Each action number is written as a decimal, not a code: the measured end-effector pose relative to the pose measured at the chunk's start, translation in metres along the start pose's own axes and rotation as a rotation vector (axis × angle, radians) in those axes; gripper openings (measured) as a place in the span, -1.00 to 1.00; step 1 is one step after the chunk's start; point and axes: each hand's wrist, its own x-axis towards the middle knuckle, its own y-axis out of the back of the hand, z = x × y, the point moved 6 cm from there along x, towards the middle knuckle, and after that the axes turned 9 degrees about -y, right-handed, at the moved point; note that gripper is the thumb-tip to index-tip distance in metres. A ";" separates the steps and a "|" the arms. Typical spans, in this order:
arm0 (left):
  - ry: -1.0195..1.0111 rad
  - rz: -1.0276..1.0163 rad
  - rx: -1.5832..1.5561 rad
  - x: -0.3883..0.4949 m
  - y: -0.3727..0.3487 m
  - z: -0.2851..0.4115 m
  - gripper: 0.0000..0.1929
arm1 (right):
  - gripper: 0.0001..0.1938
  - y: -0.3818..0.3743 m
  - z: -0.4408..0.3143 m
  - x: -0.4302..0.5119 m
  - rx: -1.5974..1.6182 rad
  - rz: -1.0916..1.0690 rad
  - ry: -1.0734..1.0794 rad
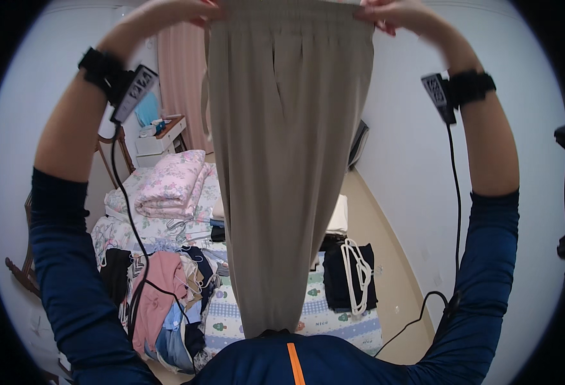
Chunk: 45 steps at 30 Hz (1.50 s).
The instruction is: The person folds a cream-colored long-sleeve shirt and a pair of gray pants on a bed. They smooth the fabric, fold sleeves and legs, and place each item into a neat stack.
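A pair of grey-brown trousers (282, 144) with a gathered waistband hangs full length in front of me. My left hand (205, 10) grips one end of the waistband at the top edge of the view. At the other end, my right hand (383, 13) pinches the waistband, so it is stretched taut between both hands. The legs hang down close together and narrow toward my chest. Both hands are partly cut off or blurred at the picture's top. Behind the trousers, part of the bed is hidden.
On the bed's left lies a heap of clothes with a pink garment (159, 293) and hangers. Folded dark clothing (340, 274) bears white hangers (356, 279) at right. A folded floral quilt (176, 185) sits farther back, near a white desk (159, 139). Cables run from both wrists.
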 end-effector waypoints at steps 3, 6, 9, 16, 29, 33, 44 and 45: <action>0.020 -0.035 -0.169 -0.016 -0.028 -0.012 -0.75 | -0.63 -0.041 -0.002 -0.013 -0.008 0.043 0.191; -0.277 0.002 -0.231 -0.044 -0.069 0.009 -0.73 | -0.48 -0.091 -0.005 -0.021 0.106 -0.049 0.336; -0.299 0.072 -0.486 -0.085 -0.120 0.025 -0.73 | -0.46 -0.140 -0.010 -0.055 0.201 -0.222 0.367; 0.086 0.147 -0.967 -0.173 -0.202 0.031 -0.69 | -0.49 -0.218 -0.024 -0.125 0.104 -0.419 0.283; 0.535 0.033 -1.601 -0.290 -0.348 -0.004 -0.49 | -0.62 -0.375 0.043 -0.173 0.766 -1.037 -0.274; 0.390 -0.458 -1.211 -0.322 -0.381 0.005 -0.01 | -0.67 -0.389 0.056 -0.186 1.018 -0.976 -0.325; 0.403 -0.409 -1.366 -0.334 -0.372 0.032 0.11 | -0.68 -0.407 0.061 -0.202 0.985 -0.988 -0.286; 0.469 -0.393 -1.342 -0.334 -0.372 0.031 0.12 | -0.67 -0.407 0.063 -0.203 0.985 -0.987 -0.308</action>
